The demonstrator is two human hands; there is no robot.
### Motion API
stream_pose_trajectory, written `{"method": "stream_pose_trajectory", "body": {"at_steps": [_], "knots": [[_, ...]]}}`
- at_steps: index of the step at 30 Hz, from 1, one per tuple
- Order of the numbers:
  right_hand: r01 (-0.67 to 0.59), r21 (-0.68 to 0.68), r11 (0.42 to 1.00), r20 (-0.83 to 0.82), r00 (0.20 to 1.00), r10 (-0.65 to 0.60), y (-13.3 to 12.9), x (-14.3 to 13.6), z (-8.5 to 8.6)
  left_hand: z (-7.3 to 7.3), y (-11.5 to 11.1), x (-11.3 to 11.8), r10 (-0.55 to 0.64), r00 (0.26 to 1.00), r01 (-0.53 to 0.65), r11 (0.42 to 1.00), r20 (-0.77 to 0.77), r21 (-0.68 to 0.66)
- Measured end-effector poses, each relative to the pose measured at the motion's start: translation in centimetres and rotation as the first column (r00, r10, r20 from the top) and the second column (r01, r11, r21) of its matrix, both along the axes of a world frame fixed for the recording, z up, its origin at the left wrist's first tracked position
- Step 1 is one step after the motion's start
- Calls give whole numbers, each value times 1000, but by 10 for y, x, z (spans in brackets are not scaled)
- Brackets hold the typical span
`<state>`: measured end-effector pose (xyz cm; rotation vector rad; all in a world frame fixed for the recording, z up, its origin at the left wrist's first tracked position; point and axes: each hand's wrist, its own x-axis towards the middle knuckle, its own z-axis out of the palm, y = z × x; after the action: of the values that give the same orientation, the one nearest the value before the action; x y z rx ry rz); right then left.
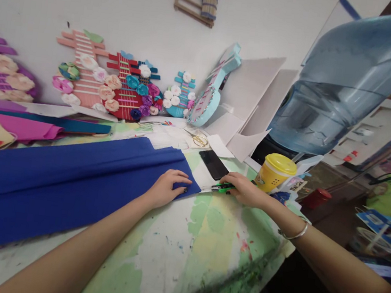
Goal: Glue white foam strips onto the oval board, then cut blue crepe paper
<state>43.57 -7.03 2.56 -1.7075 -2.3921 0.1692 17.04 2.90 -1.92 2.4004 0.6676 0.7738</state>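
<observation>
A long folded dark blue sheet (70, 178) stretches from the left edge to the middle of the table. My left hand (169, 188) lies on its right end with the fingers apart, pressing the sheet down. Just to the right, my right hand (242, 188) grips a green and black cutting tool (224, 187), its fingers wrapped round the handle. The tool's metal tip points left, close to the sheet's right corner. Whether the tip touches the sheet is too small to tell. A black phone (213, 164) lies just behind the tool.
Beyond the phone are gold-handled scissors (199, 140). A yellow lidded cup (275, 173) stands beside my right hand, before a large water bottle (342, 83). Flowered guitar-shaped crafts (128, 95) lean on the wall. Pink sheets (30, 128) lie at left.
</observation>
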Motion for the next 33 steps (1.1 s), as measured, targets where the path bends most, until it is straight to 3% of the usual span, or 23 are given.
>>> {"method": "stream_pose_trajectory", "body": {"at_steps": [6,12,19,24,33], "knots": [[-17,-7,1000,-7,1000,17,0,5,4,7,-7,-2,-70,998,70,998,-7,1],[107,12,994,0,994,-107,-5,11,10,0,-1,-1,40,997,-37,998,60,-53],[193,39,980,89,977,-196,-2,0,16,-1,0,-3,4,996,3,997,88,-78],[244,56,968,121,961,-249,5,0,13,0,-2,-3,-27,997,34,996,76,-86],[221,74,972,114,967,-228,13,-9,5,2,-3,-2,-13,998,19,994,56,-105]]}}
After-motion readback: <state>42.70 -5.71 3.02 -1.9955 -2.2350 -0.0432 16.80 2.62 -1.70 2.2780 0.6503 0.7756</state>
